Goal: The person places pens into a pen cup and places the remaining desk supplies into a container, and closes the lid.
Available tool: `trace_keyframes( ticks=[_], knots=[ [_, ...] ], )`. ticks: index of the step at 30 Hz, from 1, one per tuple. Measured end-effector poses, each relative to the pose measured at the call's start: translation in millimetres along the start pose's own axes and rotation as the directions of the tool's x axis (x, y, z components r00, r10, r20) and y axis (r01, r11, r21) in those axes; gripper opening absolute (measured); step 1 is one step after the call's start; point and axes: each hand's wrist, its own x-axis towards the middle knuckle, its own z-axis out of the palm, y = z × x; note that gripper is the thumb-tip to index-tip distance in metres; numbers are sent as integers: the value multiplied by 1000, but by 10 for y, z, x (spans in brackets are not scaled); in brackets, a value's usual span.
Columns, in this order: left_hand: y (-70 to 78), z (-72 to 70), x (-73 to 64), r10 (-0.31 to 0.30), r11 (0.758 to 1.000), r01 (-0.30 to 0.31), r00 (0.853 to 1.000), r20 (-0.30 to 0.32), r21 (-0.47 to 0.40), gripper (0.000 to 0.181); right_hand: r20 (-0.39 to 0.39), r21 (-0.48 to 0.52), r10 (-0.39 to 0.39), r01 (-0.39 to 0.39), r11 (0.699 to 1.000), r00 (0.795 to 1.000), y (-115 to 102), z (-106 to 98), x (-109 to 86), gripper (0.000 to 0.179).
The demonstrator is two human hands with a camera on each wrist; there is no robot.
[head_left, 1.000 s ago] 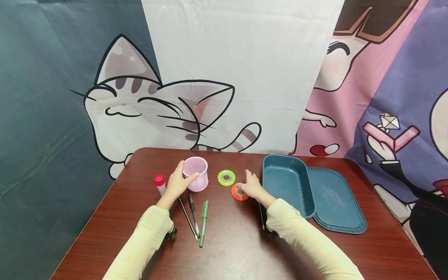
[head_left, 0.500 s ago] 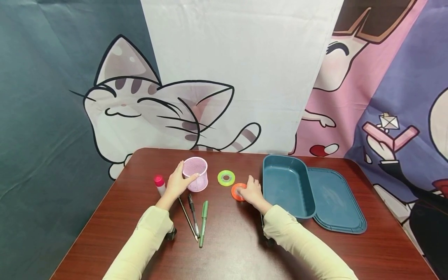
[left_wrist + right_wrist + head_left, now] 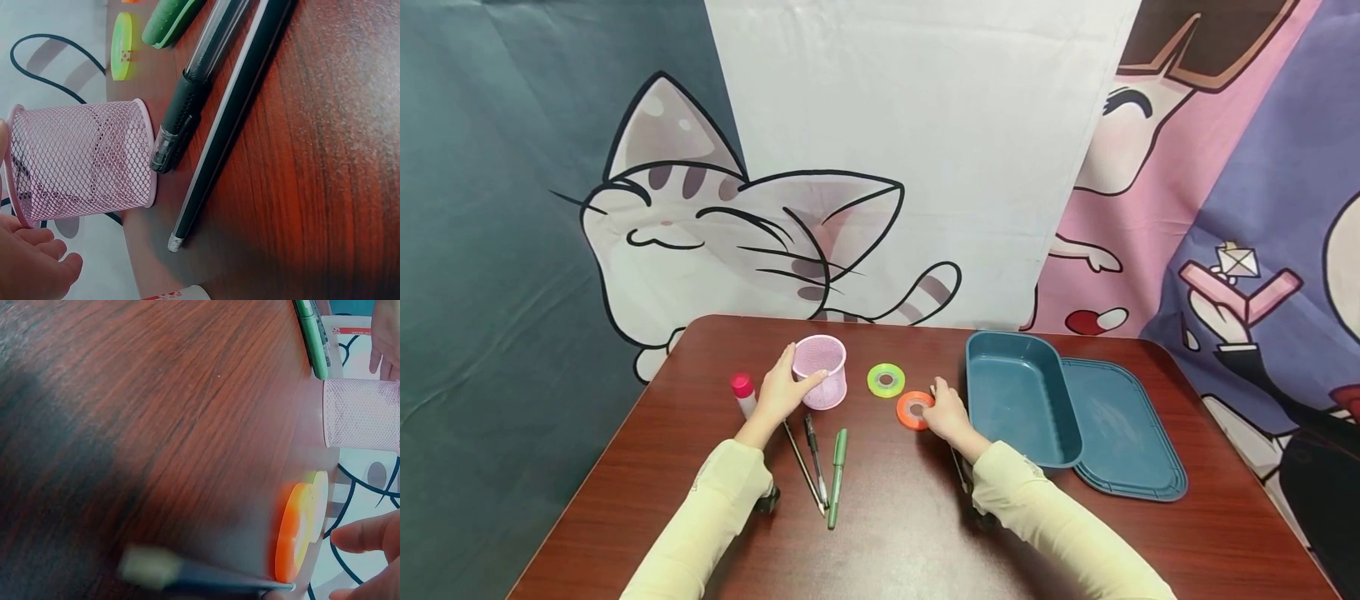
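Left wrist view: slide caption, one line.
The left hand grips a pink mesh pen cup near its rim, a clear-barreled pen and a pencil nearby on the wooden table.

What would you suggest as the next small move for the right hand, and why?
Perhaps the right hand should close securely on the dark stick: one end shows close by its fingers, though whether it is gripped is unclear. The left hand holds the upright cup, whose open mouth could then take it.

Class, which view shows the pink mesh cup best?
The left wrist view: the pink mesh cup is largest there, its mesh clear. Head view: smaller, from above. Right wrist view: paler, at the frame's edge.
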Motion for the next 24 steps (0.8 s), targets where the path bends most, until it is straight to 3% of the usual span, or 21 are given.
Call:
trace_keyframes(
  ticks=[10,21,24],
  knots=[
    [1,-2,0,-8,1000,8,1000,10,1,84,-52,3,-60,60,998,997,37,25,-46,60],
    [2,-13,6,-9,1000,9,1000,15,6,84,-4,174,30,-29,984,1000,117,128,-49,61],
    [0,-15,11,-5,1000,5,1000,15,4,85,-4,164,27,-26,986,1000,132,147,-49,60]
  ],
)
